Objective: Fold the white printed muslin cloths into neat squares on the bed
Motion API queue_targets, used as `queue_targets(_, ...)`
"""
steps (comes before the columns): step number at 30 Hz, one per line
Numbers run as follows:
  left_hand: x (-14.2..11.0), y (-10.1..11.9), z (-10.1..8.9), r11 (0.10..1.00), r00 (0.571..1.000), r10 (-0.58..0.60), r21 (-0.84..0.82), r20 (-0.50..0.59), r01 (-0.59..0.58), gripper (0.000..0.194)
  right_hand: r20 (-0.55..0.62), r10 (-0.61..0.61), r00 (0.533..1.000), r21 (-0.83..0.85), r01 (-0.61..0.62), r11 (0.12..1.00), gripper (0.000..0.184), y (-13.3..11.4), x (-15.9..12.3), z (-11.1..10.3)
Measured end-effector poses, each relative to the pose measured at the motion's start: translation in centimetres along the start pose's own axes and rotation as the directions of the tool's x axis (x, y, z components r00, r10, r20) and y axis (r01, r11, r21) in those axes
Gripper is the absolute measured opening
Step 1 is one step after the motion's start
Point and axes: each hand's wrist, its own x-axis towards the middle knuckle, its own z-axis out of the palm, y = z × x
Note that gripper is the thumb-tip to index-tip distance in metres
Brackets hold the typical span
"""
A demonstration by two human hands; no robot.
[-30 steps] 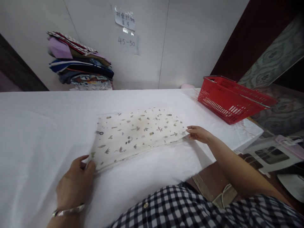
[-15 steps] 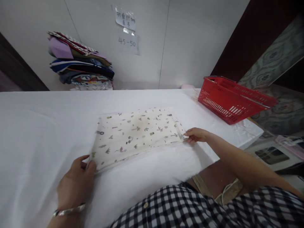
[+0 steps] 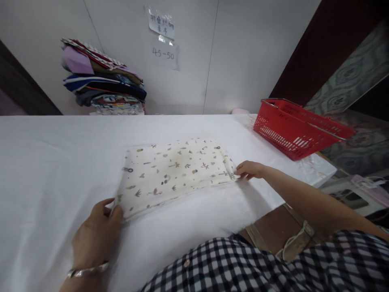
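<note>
A cream cloth, printed with small plants, flamingos and other figures, lies folded into a rough rectangle on the white-covered table. My left hand, with a silver bracelet at the wrist, pinches the cloth's near left corner between thumb and fingers. At the near right corner, my right hand grips the cloth with its fingertips. The near edge between both hands shows layers and runs slantwise, lower on the left. The fingertips under the cloth are partly hidden.
A red plastic basket stands tilted at the table's right end. At the back left rises a stack of folded fabrics against the grey wall. Paper signs are stuck on the wall. A pink object shows at the back edge.
My right hand and forearm have shifted very slightly at the cloth's right corner. The cloth and my left hand stay practically the same.
</note>
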Motion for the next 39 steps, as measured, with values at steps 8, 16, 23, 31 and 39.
queue_targets(8, -0.2, 0.1, -0.3, 1.000, 1.000, 0.021, 0.004, 0.022, -0.021, 0.047, 0.029, 0.003, 1.000, 0.048, -0.004, 0.999, 0.037, -0.3, 0.1, 0.5)
queue_targets(16, -0.3, 0.2, -0.4, 1.000, 0.999, 0.024, -0.005, 0.030, -0.024, 0.047, 0.015, -0.040, 0.999, 0.047, 0.039, 0.998, 0.037, -0.6, -0.1, 0.6)
queue_targets(23, -0.4, 0.3, -0.4, 1.000, 0.999, 0.019, -0.003, 0.046, -0.018, 0.048, 0.012, -0.040, 0.999, -0.084, 0.041, 0.996, 0.035, -0.4, -0.3, 0.4)
queue_targets(31, -0.5, 0.8, -0.7, 1.000, 0.998, 0.031, 0.001, 0.055, -0.031, 0.048, -0.105, -0.113, 0.988, -0.050, 0.108, 0.993, 0.027, -0.3, -0.6, 0.3)
queue_targets(39, -0.2, 0.7, -0.4, 0.999, 0.998, 0.047, 0.011, 0.046, -0.047, 0.047, -0.093, -0.096, 0.991, -0.080, 0.089, 0.993, 0.027, -0.1, -0.9, 0.4)
